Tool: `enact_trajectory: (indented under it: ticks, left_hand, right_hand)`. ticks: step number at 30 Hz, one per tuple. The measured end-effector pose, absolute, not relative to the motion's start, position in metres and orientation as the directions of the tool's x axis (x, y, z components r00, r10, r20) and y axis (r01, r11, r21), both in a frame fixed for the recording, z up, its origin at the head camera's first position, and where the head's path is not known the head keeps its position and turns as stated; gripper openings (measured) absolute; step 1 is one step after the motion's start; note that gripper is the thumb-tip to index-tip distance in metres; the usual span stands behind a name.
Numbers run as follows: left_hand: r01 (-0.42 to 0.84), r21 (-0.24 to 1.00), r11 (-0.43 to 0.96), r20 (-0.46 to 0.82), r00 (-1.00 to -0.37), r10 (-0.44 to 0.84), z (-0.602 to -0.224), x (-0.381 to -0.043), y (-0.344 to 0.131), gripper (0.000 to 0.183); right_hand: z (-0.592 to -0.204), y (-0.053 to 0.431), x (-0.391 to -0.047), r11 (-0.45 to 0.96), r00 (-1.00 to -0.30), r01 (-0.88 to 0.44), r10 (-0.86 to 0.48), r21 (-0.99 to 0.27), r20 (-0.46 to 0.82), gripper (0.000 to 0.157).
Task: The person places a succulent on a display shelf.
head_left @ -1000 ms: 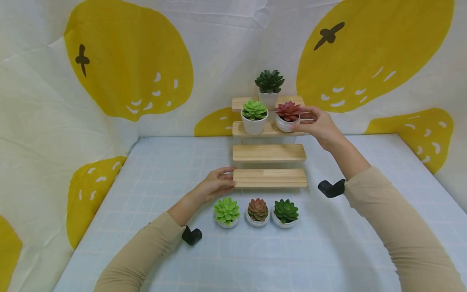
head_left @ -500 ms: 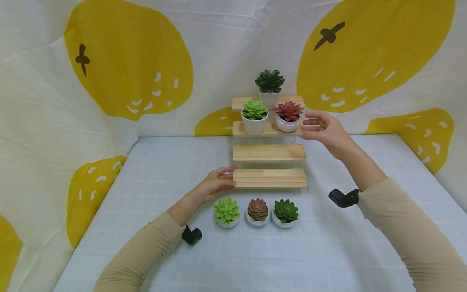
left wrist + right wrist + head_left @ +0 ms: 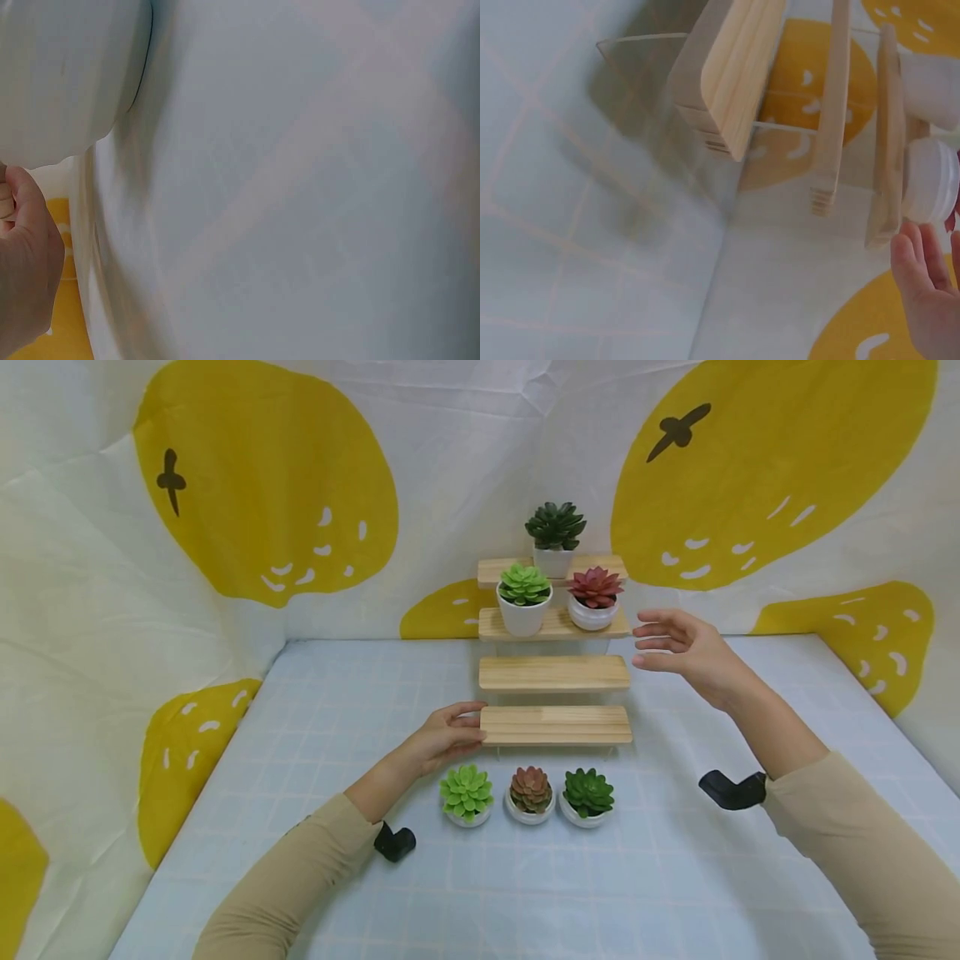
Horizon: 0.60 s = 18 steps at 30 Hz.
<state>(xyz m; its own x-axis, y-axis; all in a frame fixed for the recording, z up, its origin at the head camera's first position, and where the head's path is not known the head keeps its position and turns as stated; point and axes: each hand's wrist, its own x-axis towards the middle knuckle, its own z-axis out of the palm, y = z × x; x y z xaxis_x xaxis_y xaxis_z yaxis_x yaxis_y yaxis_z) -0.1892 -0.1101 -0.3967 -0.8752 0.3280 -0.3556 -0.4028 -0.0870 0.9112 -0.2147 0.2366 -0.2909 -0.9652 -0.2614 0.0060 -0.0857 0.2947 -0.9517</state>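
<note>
Red plant (image 3: pixel 595 590): upright in its round white pot, on the right part of the second shelf (image 3: pixel 561 625) from the top; the right hand is near it, not touching
Right hand (image 3: pixel 693 647): just right of the stand (image 3: pixel 555 673), holding nothing; fingers loosely bent and parted from the thumb
Left hand (image 3: pixel 442 741): pinches the left end of the bottom shelf (image 3: pixel 555 725), thumb at the front edge, a finger at the back corner
Bright plant (image 3: pixel 523 597): left of the red one on the same shelf, in a taller white pot
Dark plant (image 3: pixel 553 537): on the top shelf (image 3: pixel 495 570), near its middle, above and behind those two
Front row: lime plant (image 3: pixel 467 791), brown plant (image 3: pixel 530 791), green plant (image 3: pixel 588 793), left to right before the stand; each in a low white pot
Cloth (image 3: pixel 525 893): pale blue with a faint grid, under stand and pots
Backdrop (image 3: pixel 465 485): white, with big yellow fruit shapes
Sleeves (image 3: pixel 855 843): beige, on both arms
</note>
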Motion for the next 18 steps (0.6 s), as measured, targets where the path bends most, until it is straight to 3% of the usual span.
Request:
enact_trajectory:
  ticks: [8,18]
  left_hand:
    - [-0.397,0.913,-0.099,-0.347,-0.88,0.325,-0.398,-0.191,-0.11,0.056]
    - [-0.408,0.907,-0.104,-0.356,-0.875,0.328,-0.399,-0.191,-0.11,0.057]
  right_hand:
    - [-0.303,0.245,-0.205,0.263,-0.927,-0.162,-0.371,-0.951,0.055,0.052]
    - [-0.317,0.251,-0.189,0.283,-0.905,-0.158,-0.424,-0.946,0.024,0.048]
